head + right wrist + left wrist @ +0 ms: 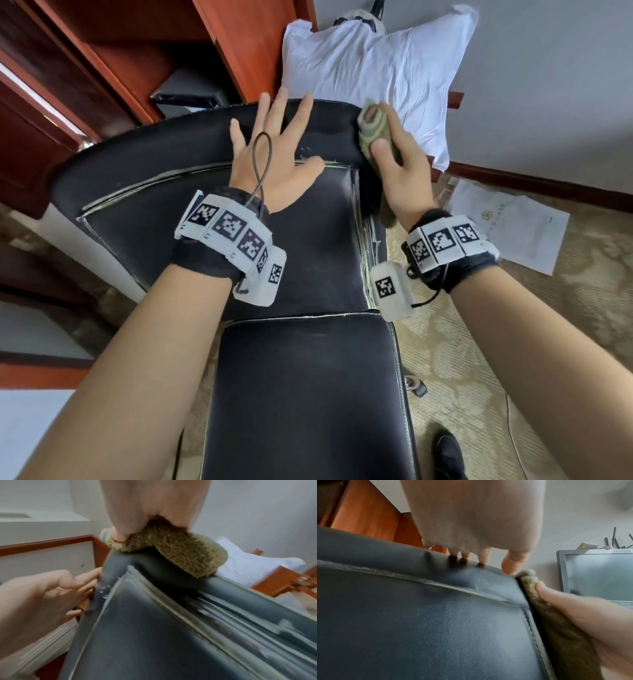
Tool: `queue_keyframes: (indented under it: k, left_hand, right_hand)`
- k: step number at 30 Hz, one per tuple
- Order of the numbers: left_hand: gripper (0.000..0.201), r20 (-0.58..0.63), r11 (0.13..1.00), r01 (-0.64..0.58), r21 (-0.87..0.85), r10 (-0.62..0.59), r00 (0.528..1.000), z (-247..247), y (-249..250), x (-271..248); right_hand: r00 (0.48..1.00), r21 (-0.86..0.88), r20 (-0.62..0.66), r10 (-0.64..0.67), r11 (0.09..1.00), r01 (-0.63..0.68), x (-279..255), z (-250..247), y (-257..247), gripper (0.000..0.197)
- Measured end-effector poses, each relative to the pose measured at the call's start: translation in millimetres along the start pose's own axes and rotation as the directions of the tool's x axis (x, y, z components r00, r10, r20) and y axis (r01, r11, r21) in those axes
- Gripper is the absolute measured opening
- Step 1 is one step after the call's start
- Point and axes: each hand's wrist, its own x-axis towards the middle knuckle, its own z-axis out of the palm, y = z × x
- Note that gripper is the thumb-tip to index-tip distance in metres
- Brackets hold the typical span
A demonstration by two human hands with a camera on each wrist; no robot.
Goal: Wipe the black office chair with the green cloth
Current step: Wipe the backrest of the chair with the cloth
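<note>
Right hand [400, 164] grips the green cloth [373, 132] on the chair back's [154, 164] top corner; the unwiped edge runs leftward under the flat, open left hand [274, 161].

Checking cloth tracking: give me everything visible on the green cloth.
The green cloth is olive-green with a fuzzy, towel-like pile and a paler end by the thumb. It is bunched into a thick fold. The right hand grips it, thumb on the near side, fingers over the top. It sits pressed against the upper right corner of the black office chair backrest, draped over that edge, with a tail hanging down the side below the palm.
</note>
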Motion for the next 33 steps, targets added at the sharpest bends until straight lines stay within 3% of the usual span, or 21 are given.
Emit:
queue_keyframes:
  k: [5,8,12,16,22,29,33]
  left_hand:
    - [0.074,-0.001,1.000,0.003,0.002,-0.003,1.000,-2,1,1]
    - [0.075,-0.002,1.000,0.006,0.005,-0.006,1.000,-1,0,0]
    - [0.076,-0.010,1.000,0.015,-0.001,-0.015,1.000,-1,3,-1]
    - [0.076,-0.008,1.000,0.025,-0.010,-0.025,1.000,-1,5,-2]
    - [0.078,0.002,1.000,0.026,-0.002,-0.026,1.000,1,4,1]
    - [0.079,0.002,0.999,0.038,0.013,-0.038,0.999,2,6,4]
    - [0.078,0.000,0.999,0.043,-0.004,-0.043,0.999,1,7,4]
  right_hand:
    - [0.990,0.007,0.031,0.139,0.990,-0.139,-35,-15,44,0.042]
    - [0.984,0.004,0.047,0.174,0.985,-0.174,-36,-20,43,0.040]
    - [0.995,0.084,0.001,0.100,0.991,-0.100,-1,-13,0,0.041]
    - [0.996,0.072,0.087,0.023,0.997,-0.029,30,-1,-32,0.044]
    - [0.993,0.123,0.099,0.066,0.989,-0.078,13,-12,-10,0.041]
    - [0.969,-0.038,0.091,0.231,0.973,-0.229,-27,-27,31,0.036]
    - [0.974,0.101,0.077,0.215,0.970,-0.222,-17,-26,15,0.036]
